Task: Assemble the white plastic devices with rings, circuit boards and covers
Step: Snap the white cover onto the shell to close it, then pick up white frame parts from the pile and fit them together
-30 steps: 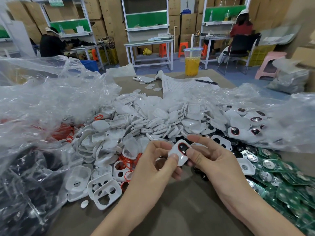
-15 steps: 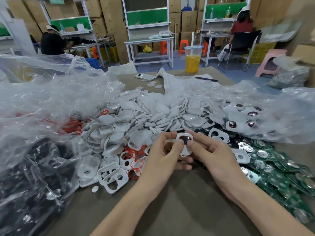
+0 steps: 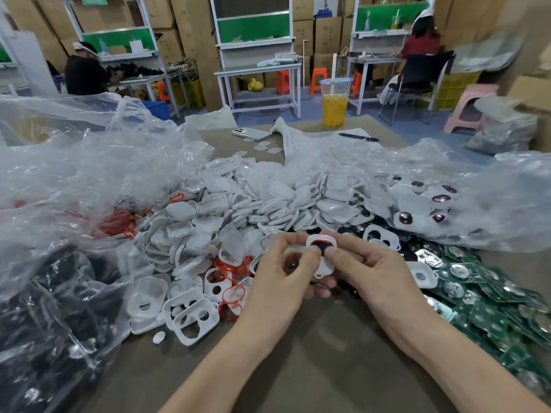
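Just above the near edge of the heap, over the brown tabletop [image 3: 298,371], you hold one white device [image 3: 322,272] between both hands. Your left hand [image 3: 278,278] pinches it from the left, thumb tip pressed on its face and the other fingers curled behind. Your right hand [image 3: 381,275] pinches it from the right, thumb tip lying beside the left thumb, index finger stretched along the top edge. A dark round window with a red rim shows at the upper end of the device, just above your two thumbs; the lower end juts out white below them.

Behind your hands a wide pile of white covers [image 3: 268,198] spreads across the tabletop. To your left, near your left wrist, lie white frames [image 3: 193,318] with two round holes each, and loose red rings [image 3: 235,296] are scattered between the frames and your left hand. To your right, green circuit boards [image 3: 492,311] with shiny round metal contacts lie overlapping, reaching the tabletop's right edge. Farther right and back, a clear plastic bag [image 3: 492,204] holds finished devices [image 3: 405,217] with dark windows. A large crumpled clear bag [image 3: 74,180] fills the left side, and below it another bag holds black parts [image 3: 44,323].

At the far end of the tabletop stand a cup of orange drink [image 3: 334,105], a phone [image 3: 250,133] lying face down, a printed sheet [image 3: 313,143] and a pen [image 3: 359,137] resting on it.
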Demonstrator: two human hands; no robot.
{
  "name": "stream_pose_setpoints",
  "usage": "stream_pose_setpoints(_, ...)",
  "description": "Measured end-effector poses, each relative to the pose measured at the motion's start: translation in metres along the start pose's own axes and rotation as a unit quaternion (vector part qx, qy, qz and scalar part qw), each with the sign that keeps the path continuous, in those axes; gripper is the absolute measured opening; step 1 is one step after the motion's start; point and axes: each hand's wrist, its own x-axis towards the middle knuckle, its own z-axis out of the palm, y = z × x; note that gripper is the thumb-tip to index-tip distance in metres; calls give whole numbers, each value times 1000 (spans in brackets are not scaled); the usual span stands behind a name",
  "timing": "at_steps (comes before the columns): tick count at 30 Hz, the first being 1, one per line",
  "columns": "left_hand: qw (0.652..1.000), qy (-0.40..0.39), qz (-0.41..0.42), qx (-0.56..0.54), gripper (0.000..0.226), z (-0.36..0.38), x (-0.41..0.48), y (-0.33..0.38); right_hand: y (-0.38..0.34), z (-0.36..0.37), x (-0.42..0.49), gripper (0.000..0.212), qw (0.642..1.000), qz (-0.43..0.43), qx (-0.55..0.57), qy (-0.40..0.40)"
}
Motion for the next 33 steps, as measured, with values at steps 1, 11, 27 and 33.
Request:
stream_pose_setpoints(1,1000,-9,2,2,14,-1,0,0,0,0,1,28,1000,1,10,3)
stream_pose_setpoints(11,993,-21,41,104,22,-2,-2,-7,-2,4,2,15,999,4,-3,42)
stream_pose_setpoints(27,994,12,80,70,25,2,-8,9,-11,1,2,29,994,-51,81,57)
stream_pose_setpoints(33,994,-53,40,81,34,46,41,43,-28,-28,6,24,944,-83,240,213)
